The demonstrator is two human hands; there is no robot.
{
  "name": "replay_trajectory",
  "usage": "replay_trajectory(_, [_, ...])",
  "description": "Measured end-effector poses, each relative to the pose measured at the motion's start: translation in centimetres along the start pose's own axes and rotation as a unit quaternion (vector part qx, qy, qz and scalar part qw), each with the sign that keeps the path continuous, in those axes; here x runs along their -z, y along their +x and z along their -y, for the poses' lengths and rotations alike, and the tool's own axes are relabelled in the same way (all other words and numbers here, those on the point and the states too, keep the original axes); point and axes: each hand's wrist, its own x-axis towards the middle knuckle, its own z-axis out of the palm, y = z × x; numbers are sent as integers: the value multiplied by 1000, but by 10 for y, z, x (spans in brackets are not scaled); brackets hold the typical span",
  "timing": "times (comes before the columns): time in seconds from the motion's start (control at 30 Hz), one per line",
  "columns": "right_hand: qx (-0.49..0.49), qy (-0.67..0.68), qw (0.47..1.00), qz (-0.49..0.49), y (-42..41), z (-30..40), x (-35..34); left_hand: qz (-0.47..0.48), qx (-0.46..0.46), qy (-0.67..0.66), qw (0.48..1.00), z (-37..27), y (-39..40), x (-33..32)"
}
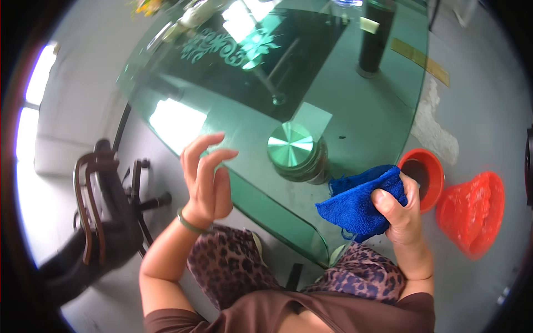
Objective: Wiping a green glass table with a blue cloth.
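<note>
A folded blue terry cloth (362, 204) is pinched in my right hand (399, 208), thumb on top, just above the near right part of the green glass table (366, 120). My left hand (208, 179) is raised by the table's near left edge, fingers curled and apart, with nothing in it. A green bangle circles that wrist. Between the hands, a round metallic disc (290, 145) appears at the table, with a cylindrical shape below it; I cannot tell whether this is a table support.
A red bucket (421, 179) with dark contents and a second, tilted red plastic container (470, 214) stand on the floor at right. A dark office chair (108, 208) is at left. A dark cylinder (374, 45) and a white object (198, 16) appear toward the far side.
</note>
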Motion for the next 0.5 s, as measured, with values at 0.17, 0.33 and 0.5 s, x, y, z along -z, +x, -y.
replay_trajectory(0.17, [-14, -249, 967, 50, -18, 44, 21, 40, 5, -52, 998, -11, 12, 16])
replay_trajectory(0.33, [263, -260, 916, -153, -36, 72, 56, 29, -21, -68, 997, -12, 12, 11])
replay_trajectory(0.5, [318, -560, 755, 120, 5, 89, -17, 30, -256, -271, 927, -7, -32, 4])
